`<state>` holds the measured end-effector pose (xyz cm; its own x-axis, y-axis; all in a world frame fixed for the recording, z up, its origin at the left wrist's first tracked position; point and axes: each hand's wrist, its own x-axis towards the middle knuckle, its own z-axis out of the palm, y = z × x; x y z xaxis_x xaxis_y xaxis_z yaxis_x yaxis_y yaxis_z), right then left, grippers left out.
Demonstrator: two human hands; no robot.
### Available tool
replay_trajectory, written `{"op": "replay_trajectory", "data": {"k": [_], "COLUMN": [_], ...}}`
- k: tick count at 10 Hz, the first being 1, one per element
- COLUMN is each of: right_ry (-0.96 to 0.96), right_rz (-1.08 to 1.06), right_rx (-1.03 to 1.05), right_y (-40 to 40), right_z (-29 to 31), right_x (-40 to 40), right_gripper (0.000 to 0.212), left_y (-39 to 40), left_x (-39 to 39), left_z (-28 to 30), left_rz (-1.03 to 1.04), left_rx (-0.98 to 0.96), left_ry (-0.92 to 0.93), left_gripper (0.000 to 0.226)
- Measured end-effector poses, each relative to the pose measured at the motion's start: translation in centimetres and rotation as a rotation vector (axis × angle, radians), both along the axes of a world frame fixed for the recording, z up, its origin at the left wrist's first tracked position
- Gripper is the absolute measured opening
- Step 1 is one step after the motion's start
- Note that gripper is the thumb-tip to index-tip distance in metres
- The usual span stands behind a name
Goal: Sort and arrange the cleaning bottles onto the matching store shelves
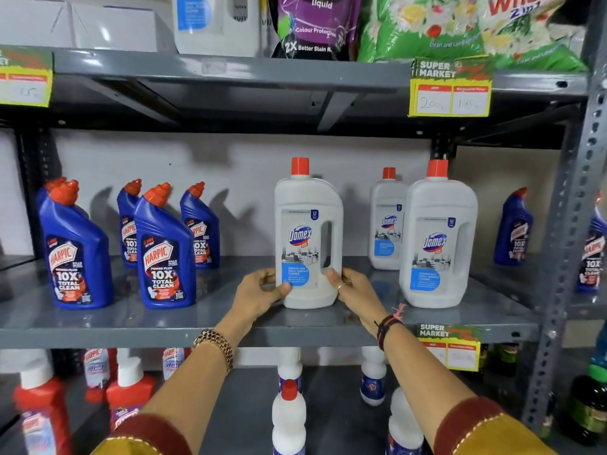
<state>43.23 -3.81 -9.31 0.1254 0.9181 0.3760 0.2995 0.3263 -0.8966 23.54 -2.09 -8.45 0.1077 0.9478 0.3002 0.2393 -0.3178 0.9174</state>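
Observation:
A white Domex bottle [307,231] with a red cap stands upright on the grey middle shelf [230,330]. My left hand [261,292] grips its lower left side and my right hand [353,287] grips its lower right side. Two more white Domex bottles [438,238] stand to its right, one [387,221] further back. Several blue Harpic bottles [164,247] with red caps stand at the left of the same shelf.
The upper shelf holds a white jug [216,24] and detergent pouches [315,24]. The lower shelf holds white bottles [289,415] and red-and-white Harpic bottles [129,392]. A perforated grey upright [571,224] bounds the right side, with more Harpic bottles [514,228] beyond.

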Motion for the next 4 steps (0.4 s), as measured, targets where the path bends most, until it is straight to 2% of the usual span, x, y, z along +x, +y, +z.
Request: {"op": "replay_trajectory", "data": {"k": [2, 4], "right_ry": [-0.002, 0.006], "right_rz": [-0.012, -0.049], "right_rx": [-0.021, 0.018], "right_y": [0.46, -0.40], "right_z": [-0.27, 0.46], "right_x": [0.35, -0.26], "right_gripper": [0.090, 0.042], "left_y": [-0.06, -0.81], "left_x": [-0.04, 0.20], "left_z": [0.09, 0.48], "left_rz": [-0.008, 0.004], "left_rx": [-0.008, 0.025], "left_ry": [0.003, 0.019], "left_gripper": [0.046, 0.047]}}
